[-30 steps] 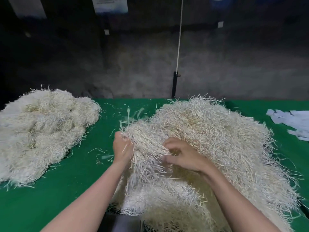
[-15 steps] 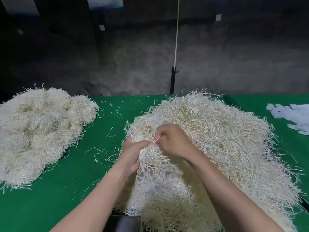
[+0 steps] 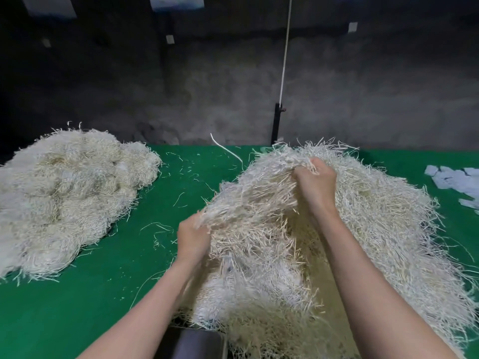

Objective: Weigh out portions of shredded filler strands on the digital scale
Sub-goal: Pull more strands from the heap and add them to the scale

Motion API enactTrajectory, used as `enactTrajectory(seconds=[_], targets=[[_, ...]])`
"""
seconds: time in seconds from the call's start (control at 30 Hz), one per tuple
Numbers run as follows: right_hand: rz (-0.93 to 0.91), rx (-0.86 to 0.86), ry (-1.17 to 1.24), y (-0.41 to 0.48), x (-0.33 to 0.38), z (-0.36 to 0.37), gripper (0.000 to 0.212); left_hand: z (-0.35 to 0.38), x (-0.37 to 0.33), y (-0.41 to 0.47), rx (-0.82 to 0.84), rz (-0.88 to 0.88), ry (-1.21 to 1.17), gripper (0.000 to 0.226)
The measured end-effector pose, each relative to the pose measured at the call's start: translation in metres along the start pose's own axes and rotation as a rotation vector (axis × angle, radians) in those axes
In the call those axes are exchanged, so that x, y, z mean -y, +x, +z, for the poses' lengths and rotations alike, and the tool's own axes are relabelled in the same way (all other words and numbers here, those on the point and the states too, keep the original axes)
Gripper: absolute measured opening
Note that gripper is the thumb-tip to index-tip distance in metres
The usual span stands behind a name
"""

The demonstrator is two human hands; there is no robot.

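Note:
A big heap of pale shredded filler strands (image 3: 383,216) covers the right half of the green table (image 3: 108,294). My right hand (image 3: 315,183) grips a clump at the heap's top and holds it raised. Lower and to the left, my left hand (image 3: 193,238) grips the other end of the same stretched clump (image 3: 248,203). A dark grey object (image 3: 194,343), perhaps the scale, shows at the bottom edge under the strands; I cannot tell for sure.
A second heap of strands (image 3: 67,198) lies on the left of the table. Loose strands dot the green surface between the heaps. White paper slips (image 3: 456,180) lie at the right edge. A white cord (image 3: 285,53) hangs before the dark wall.
My hands were close together in the heap. Now the right hand has risen up and right while the left has dropped down and left, stretching the clump between them.

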State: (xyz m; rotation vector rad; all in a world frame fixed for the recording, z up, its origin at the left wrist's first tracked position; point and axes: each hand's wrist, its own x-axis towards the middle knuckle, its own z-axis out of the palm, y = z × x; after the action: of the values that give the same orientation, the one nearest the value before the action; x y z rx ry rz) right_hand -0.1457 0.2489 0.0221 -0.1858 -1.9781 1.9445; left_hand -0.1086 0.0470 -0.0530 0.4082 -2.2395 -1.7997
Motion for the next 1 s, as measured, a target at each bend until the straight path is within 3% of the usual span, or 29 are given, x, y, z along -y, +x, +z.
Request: enactTrajectory(seconds=[0.1,0.17,0.27,0.3,0.33,0.4,0.47,0.57,0.77,0.9,1.0], targets=[[-0.017,0.035,-0.156,-0.002,0.002,-0.007,0.060,-0.003,0.001,-0.001,0.231,-0.222,-0.272,0.031],[0.013,0.175,-0.178,-0.010,-0.001,-0.003,0.054,0.000,-0.007,-0.004,0.409,-0.333,-0.432,0.040],[-0.001,0.411,-0.166,-0.025,-0.008,0.005,0.056,0.020,-0.026,-0.006,0.527,-0.435,-0.456,0.095],[-0.021,0.463,-0.174,-0.030,-0.008,0.009,0.052,0.027,-0.034,-0.010,0.509,-0.449,-0.429,0.100],[-0.057,0.479,-0.234,-0.032,-0.011,0.013,0.048,0.033,-0.039,-0.014,0.469,-0.436,-0.409,0.088],[-0.189,0.411,-0.560,-0.029,-0.026,0.014,0.049,0.034,-0.048,-0.011,0.327,-0.372,-0.409,0.036],[-0.277,0.356,-0.958,-0.026,-0.047,0.005,0.048,0.022,-0.055,0.001,0.202,-0.286,-0.479,0.014],[-0.258,0.384,-1.215,-0.032,-0.087,-0.009,0.050,0.007,-0.067,0.011,0.137,-0.189,-0.514,0.025],[-0.047,0.334,-1.267,-0.032,-0.116,-0.041,0.055,-0.006,-0.059,0.014,-0.061,-0.091,-0.383,0.064],[-0.001,0.468,-1.304,-0.044,-0.085,-0.047,0.065,-0.020,-0.066,0.013,-0.019,-0.154,-0.350,0.021],[-0.143,0.542,-1.249,-0.056,-0.032,-0.036,0.070,-0.021,-0.072,0.001,0.078,-0.116,-0.363,0.012]])
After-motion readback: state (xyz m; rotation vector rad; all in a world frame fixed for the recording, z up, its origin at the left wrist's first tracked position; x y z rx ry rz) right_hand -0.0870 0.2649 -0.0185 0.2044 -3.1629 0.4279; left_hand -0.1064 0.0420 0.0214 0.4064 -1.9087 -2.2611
